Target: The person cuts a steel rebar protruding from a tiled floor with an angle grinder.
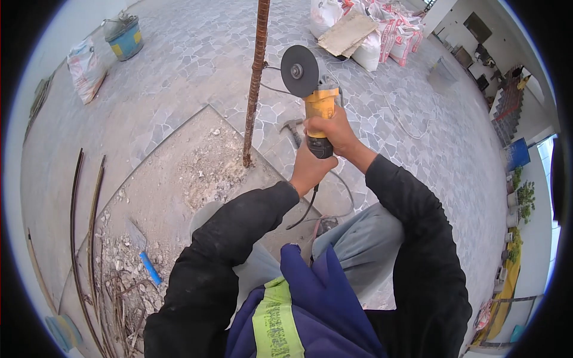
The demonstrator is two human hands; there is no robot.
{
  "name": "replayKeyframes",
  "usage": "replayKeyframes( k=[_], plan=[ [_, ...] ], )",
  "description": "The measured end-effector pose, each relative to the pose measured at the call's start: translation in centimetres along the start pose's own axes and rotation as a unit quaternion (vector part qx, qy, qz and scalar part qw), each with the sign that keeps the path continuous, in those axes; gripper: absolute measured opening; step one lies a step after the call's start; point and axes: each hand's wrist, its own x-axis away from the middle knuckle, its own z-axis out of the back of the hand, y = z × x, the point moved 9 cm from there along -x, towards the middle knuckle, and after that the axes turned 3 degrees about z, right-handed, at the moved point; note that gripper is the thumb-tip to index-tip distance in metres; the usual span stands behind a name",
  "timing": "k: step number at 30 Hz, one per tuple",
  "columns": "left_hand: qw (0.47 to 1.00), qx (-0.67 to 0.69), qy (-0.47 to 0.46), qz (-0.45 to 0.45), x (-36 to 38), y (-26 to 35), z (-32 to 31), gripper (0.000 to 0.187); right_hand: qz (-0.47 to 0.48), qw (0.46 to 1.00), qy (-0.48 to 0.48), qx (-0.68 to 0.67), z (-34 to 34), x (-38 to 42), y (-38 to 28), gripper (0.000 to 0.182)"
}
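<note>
Both my hands grip a yellow and black angle grinder (320, 106), held up in front of me with its dark cutting disc (300, 71) at the top. My left hand (310, 166) is closed around the black rear end of the body. Higher up, my right hand (339, 130) wraps the yellow part. A rusty rebar (255, 83) stands upright just left of the disc, apart from it, its foot in broken concrete (218, 161). The power cord (310, 209) hangs from the grinder's rear. Behind my hands a hammer (292, 129) lies on the floor, partly hidden.
A blue-handled trowel (149, 265) lies among rubble at lower left, near long rods (92, 227) and bent scrap rebar (122, 304). Farther off stand a blue bucket (125, 42), a white sack (86, 70) and piled sacks (388, 36). A cable (406, 128) crosses the stone-patterned floor.
</note>
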Motion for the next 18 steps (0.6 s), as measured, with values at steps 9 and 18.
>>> replayKeyframes(
  k=[9, 18],
  plan=[
    [0.968, -0.183, -0.163, -0.048, 0.6, 3.1, -1.6, 0.061, -0.094, 0.974, 0.176, -0.110, 6.1, -0.5, 2.0, 0.020],
    [0.968, -0.203, -0.145, -0.028, -0.2, 1.4, -2.1, 0.077, -0.097, 0.961, 0.237, -0.105, 7.7, 0.0, 2.5, 0.026]
  ],
)
